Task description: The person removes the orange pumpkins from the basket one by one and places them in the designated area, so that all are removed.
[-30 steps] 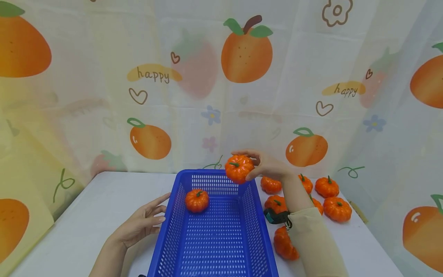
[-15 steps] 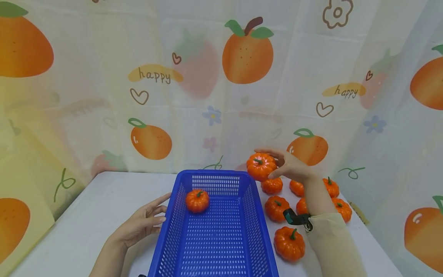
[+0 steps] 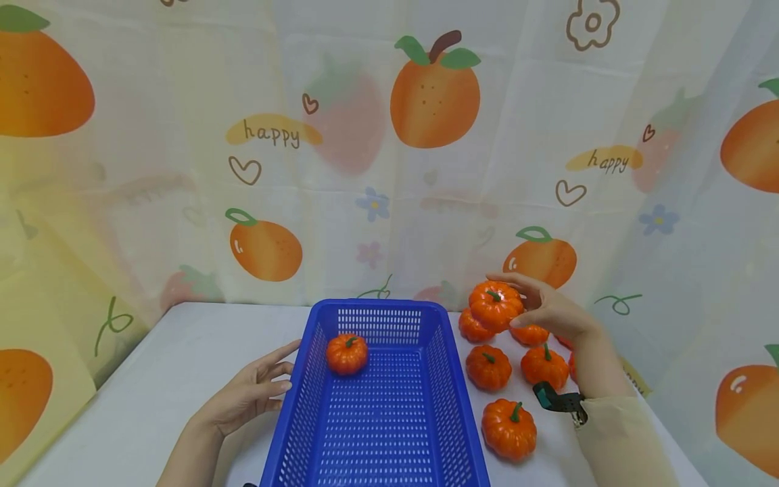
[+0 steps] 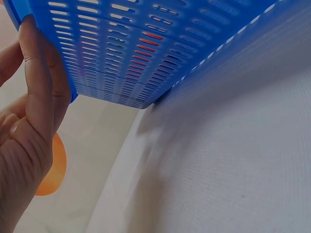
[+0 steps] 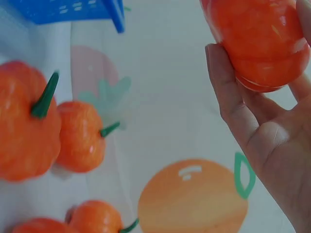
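Observation:
My right hand (image 3: pixel 550 308) grips a small orange toy pumpkin (image 3: pixel 496 306) with a green stem, held up over the pumpkins on the table's right side. In the right wrist view the gripped pumpkin (image 5: pixel 262 43) sits between thumb and fingers. My left hand (image 3: pixel 249 392) rests its extended fingers along the left side of a blue plastic basket (image 3: pixel 468 406); in the left wrist view its fingertips (image 4: pixel 28 24) lie at the basket's rim. One pumpkin (image 3: pixel 347 354) sits inside the basket, near its far left corner.
Right of the basket stand several more pumpkins, among them a near one (image 3: pixel 509 429), a middle one (image 3: pixel 489 367) and one by the wrist strap (image 3: pixel 544 367). A fruit-printed curtain (image 3: pixel 389 169) hangs behind the white table (image 3: pixel 182 352).
My right hand has carried its pumpkin rightward, from above the basket's far right corner to over the pumpkins on the table. My left hand and the basket have stayed put.

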`<state>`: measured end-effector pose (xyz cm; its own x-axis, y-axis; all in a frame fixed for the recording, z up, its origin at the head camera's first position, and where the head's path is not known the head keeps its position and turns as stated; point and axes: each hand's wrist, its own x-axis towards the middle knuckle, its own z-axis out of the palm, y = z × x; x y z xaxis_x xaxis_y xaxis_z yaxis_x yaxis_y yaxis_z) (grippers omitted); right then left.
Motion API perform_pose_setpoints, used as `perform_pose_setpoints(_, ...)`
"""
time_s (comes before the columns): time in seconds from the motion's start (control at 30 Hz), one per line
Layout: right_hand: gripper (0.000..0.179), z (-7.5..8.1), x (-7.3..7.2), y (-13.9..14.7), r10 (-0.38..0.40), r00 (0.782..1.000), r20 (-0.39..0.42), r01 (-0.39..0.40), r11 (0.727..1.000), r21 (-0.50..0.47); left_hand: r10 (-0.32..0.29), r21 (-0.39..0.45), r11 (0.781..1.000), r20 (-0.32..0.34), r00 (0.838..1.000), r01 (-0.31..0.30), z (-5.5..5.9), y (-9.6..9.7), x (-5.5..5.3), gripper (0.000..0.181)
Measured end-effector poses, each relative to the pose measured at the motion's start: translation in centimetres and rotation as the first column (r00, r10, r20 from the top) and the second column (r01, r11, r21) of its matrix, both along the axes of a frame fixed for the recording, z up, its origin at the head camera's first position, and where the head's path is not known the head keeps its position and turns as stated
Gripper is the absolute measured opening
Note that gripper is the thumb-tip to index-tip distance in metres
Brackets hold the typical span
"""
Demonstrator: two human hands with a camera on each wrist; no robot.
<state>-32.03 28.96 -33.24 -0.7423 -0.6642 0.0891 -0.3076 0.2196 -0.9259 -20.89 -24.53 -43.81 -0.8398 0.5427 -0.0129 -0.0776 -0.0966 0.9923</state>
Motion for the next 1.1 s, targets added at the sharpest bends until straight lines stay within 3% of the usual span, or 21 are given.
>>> perform_pose_setpoints(0.2,0.075,-1.3,1.0,2.5,0.007,1.0,0.004,-0.007,1.0,-0.027,0.007,-0.012,1.0,0.003,1.0,-0.007,-0.1,0.0,-0.1,0.069)
perform_pose_setpoints(0.37,0.073,-2.1,2.0,4.7,-0.03,1.0,-0.002,0.03,0.999,0.01,0.008,-0.018,1.0,-0.003,1.0,-0.008,0.0,0.0,-0.1,0.068)
perform_pose_setpoints(0.5,0.07,-3.1,2.7,6.4,-0.017,1.0,-0.015,0.017,1.0,0.014,0.01,-0.015,1.0,-0.001,1.0,-0.01,0.1,0.0,0.0,0.07)
perform_pose_setpoints(0.8,0.065,-5.0,4.3,9.6,-0.035,0.998,0.043,0.034,0.999,0.015,0.007,-0.001,1.0,-0.006,1.0,-0.007,0.0,-0.1,0.1,0.07)
perform_pose_setpoints(0.97,0.068,-6.3,5.1,10.9,0.023,0.994,0.102,-0.024,1.0,0.004,-0.012,0.031,0.999,-0.026,1.0,0.013,-0.1,-0.2,0.1,0.067)
perform_pose_setpoints(1.1,0.068,-7.4,5.8,12.0,0.08,0.978,0.195,-0.079,0.997,-0.013,-0.016,0.024,1.0,-0.027,1.0,0.016,-0.2,-0.2,0.0,0.068)
